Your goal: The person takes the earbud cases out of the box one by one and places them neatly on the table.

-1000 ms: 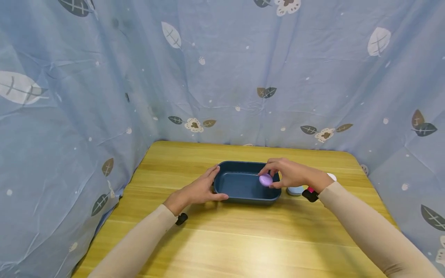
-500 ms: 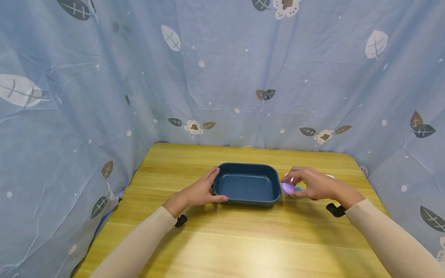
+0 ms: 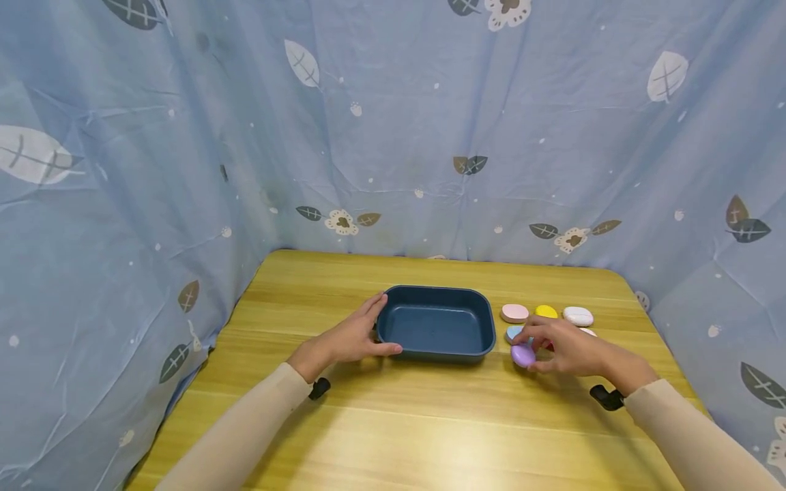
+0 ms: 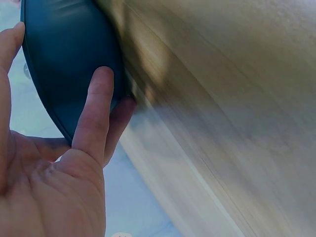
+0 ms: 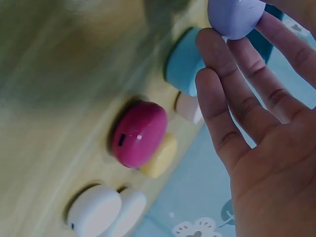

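A dark blue rectangular tray (image 3: 436, 354) stands on the table. My left hand (image 3: 350, 337) holds its left end, thumb at the near side and fingers at the far left; in the left wrist view, fingertips (image 4: 102, 79) lie against the tray's outer wall. To the right, my right hand (image 3: 571, 348) pinches a purple earbud case (image 3: 523, 355) between thumb and fingers, close over the table. A light blue case (image 5: 185, 61) sits just behind it. The right wrist view also shows a magenta case (image 5: 140, 133) with a small dark port, hidden behind the hand from the head camera.
Beyond the right hand lie a pink case (image 3: 514, 314), a yellow case (image 3: 545, 311) and a white case (image 3: 578, 316). A second white case (image 5: 94, 211) is partly covered in the head view. A blue patterned curtain (image 3: 393, 136) hangs around the wooden table (image 3: 399, 423).
My right hand has carried the purple case from over the tray to the right and nearer, down beside the light blue case. My left hand has stayed on the tray.
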`<state>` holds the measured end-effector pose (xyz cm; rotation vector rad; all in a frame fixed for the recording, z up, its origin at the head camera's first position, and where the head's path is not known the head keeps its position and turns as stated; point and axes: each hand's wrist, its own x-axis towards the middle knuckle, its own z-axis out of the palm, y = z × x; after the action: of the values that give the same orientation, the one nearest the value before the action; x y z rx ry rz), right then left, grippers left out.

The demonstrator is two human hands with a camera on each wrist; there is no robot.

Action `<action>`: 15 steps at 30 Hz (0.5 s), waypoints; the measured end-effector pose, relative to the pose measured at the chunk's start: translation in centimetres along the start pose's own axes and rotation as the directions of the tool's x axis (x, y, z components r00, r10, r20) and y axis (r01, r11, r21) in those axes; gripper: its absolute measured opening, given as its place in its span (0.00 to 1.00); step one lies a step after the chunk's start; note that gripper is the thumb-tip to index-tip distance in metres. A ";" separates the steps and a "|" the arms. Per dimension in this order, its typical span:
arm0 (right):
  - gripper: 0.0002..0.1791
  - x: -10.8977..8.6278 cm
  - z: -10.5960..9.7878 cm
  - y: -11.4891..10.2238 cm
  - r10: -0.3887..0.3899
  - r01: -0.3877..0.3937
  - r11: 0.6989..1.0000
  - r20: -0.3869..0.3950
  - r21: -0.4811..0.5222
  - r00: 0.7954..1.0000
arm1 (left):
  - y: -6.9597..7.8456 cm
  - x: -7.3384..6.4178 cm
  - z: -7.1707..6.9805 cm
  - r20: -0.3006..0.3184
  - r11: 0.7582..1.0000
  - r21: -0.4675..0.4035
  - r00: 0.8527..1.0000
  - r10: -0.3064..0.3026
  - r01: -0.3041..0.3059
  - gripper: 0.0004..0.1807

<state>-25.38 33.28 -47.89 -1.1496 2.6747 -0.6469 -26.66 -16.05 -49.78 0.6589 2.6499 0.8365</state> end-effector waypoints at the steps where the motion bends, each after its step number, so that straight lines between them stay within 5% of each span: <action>1: 0.24 -0.1 0.3 0.1 0.002 -0.002 1.000 -0.004 0.001 1.000 | 0.0 0.0 0.0 0.002 1.000 -0.001 1.000 0.001 -0.001 0.71; 15: 0.23 -0.9 2.0 1.1 0.000 0.000 1.000 0.005 -0.031 1.000 | 0.2 -0.2 -0.2 0.015 1.000 -0.015 1.000 0.003 -0.003 0.71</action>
<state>-24.86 33.96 -50.16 -1.1569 2.6903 -0.6035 -26.52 -16.06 -49.46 0.6629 2.6271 0.8484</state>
